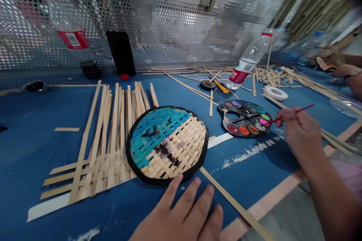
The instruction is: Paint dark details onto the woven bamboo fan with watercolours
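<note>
A round woven bamboo disc (167, 144) with a black rim lies on the blue table, its upper left painted turquoise with dark marks. My left hand (183, 214) lies flat just below the disc, fingers stretched out, one fingertip at the rim. My right hand (296, 130) pinches a thin red paintbrush (294, 113) whose tip reaches the pink well of a round watercolour palette (245, 118) to the right of the disc.
A loose mat of woven bamboo strips (107, 147) lies left of the disc. Behind stand a black phone (121, 53), plastic bottles (249, 62), tape rolls (275, 93), a yellow cutter (221, 87) and scattered strips. A perforated screen backs the table; another person's arm (349, 75) rests far right.
</note>
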`<state>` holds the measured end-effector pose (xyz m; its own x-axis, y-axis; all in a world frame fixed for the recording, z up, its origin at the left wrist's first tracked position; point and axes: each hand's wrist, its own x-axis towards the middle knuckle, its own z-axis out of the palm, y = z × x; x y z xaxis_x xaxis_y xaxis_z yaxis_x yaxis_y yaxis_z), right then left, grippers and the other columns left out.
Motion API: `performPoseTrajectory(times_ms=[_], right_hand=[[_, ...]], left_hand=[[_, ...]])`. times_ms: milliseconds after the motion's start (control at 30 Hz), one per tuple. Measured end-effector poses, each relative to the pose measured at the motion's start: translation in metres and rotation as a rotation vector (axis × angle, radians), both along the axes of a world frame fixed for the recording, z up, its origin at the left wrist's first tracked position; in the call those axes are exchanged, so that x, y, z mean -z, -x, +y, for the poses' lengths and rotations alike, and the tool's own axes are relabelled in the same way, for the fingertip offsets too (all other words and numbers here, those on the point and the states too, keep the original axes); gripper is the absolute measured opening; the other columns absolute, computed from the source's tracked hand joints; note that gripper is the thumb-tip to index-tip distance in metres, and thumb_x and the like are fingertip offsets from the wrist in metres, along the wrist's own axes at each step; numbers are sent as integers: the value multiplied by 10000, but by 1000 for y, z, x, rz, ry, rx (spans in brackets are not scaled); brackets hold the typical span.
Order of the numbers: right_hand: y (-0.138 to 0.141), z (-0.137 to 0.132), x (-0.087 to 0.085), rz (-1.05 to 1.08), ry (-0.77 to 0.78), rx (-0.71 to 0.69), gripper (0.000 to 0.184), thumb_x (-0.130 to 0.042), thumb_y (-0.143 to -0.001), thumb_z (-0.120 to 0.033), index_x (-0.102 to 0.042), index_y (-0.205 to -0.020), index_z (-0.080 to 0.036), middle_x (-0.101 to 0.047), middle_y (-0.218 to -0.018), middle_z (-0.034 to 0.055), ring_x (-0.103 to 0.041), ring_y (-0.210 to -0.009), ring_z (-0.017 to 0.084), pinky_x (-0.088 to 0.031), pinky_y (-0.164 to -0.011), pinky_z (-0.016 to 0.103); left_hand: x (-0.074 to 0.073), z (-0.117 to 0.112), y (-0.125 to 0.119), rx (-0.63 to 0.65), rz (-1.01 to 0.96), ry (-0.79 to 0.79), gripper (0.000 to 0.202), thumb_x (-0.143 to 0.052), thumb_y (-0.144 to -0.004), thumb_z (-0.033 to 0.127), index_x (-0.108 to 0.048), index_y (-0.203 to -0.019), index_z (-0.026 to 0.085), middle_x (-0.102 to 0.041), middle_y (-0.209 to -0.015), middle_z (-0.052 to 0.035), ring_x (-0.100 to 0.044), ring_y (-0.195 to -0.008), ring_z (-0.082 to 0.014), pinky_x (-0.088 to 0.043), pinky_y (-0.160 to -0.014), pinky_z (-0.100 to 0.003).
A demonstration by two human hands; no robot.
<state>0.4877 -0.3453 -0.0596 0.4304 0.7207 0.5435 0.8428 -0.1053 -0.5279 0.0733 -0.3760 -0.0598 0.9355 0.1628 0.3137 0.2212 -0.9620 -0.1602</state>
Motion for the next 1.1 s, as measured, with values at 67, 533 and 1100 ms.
performPoseTrajectory(times_ms=[67, 533, 1100], right_hand=[[1, 0, 0, 4, 28, -2, 454, -468, -965, -555, -582, -686, -216, -520, -579, -19, -464, -558, 151, -339, -571, 307], [3, -1, -2, 20, -40, 31, 430, -458, -973, -521, -582, -698, -215, -545, -603, -15, -498, -595, 153, -367, -608, 306], [3, 3, -3, 72, -22, -11, 493, -449, -950, -610, -584, -692, -213, -572, -629, 4, -523, -628, 172, -379, -628, 311]], left_hand=[[0, 0, 0, -6, -7, 7, 398, -302, -1109, 305, -589, -1377, 242, -598, -1420, -20, -605, -1252, -228, -528, -1004, -386], [3, 1, -1, -7, -27, -11, 390, -304, -1110, 310, -602, -1358, 262, -610, -1404, 9, -603, -1247, -203, -516, -1012, -362], [4, 1, 1, -9, -30, 23, 373, -341, -1106, 338, -595, -1364, 250, -602, -1415, -10, -605, -1245, -206, -497, -1030, -357]])
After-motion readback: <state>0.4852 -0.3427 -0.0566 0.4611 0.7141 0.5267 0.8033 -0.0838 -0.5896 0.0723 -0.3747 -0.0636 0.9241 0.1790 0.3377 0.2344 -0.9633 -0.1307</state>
